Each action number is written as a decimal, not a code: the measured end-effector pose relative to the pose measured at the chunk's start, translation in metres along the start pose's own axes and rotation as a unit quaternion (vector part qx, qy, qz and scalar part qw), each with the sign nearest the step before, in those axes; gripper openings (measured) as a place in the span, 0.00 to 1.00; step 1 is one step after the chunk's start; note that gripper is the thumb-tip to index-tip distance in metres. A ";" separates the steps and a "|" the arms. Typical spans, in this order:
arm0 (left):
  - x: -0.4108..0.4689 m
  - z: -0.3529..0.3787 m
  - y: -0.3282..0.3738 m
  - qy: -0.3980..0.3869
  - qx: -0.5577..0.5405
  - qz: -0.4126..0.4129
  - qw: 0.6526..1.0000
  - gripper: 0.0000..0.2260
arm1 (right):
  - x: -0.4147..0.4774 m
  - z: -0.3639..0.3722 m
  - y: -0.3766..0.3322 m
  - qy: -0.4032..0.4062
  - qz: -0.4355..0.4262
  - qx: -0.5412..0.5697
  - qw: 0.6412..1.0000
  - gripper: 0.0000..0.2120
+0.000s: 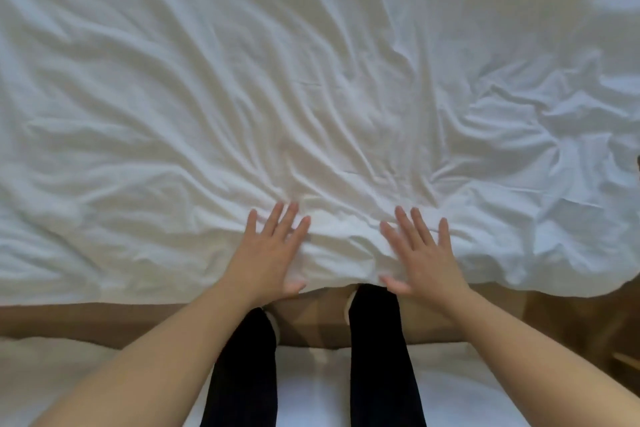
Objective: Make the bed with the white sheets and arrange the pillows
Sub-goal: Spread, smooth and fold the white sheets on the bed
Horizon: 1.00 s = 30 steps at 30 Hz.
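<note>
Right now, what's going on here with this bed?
A person stands at the near edge of the bed, making it by hand. The left hand and the right hand both lie flat on the white sheet, fingers straight and spread, pressing close to its near edge. Neither hand grips the cloth. The sheet covers the bed but is heavily creased, with folds fanning out from the hands. The person's dark trousers show below, over a brown floor.
</note>
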<state>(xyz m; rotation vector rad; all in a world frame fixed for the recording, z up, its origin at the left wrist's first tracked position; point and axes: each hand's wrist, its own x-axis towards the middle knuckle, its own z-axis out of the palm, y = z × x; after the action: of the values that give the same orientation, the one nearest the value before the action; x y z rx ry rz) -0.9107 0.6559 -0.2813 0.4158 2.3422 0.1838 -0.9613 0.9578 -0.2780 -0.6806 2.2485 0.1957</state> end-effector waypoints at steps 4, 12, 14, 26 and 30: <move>0.008 0.019 0.033 -0.012 0.067 0.008 0.998 0.47 | -0.007 0.016 0.013 -0.016 0.112 -0.085 0.990 0.50; 0.036 -0.056 0.034 -0.111 -0.039 -0.035 0.992 0.10 | 0.035 -0.072 0.031 -0.156 0.095 -0.018 0.983 0.08; 0.025 -0.096 0.030 -0.212 -0.065 -0.026 0.975 0.08 | 0.034 -0.113 0.030 -0.313 0.056 -0.045 0.947 0.08; 0.113 -0.280 -0.015 0.328 -0.060 -0.199 0.921 0.21 | 0.108 -0.286 0.081 0.274 0.155 0.095 0.944 0.19; 0.120 -0.204 0.048 0.174 0.018 -0.076 0.982 0.19 | 0.063 -0.178 0.094 0.267 0.063 0.043 0.961 0.31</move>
<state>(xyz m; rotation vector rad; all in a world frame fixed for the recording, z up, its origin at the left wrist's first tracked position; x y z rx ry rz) -1.1220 0.7409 -0.2011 0.2343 2.7135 0.1505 -1.1591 0.9509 -0.2056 -0.5936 2.8007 -0.0315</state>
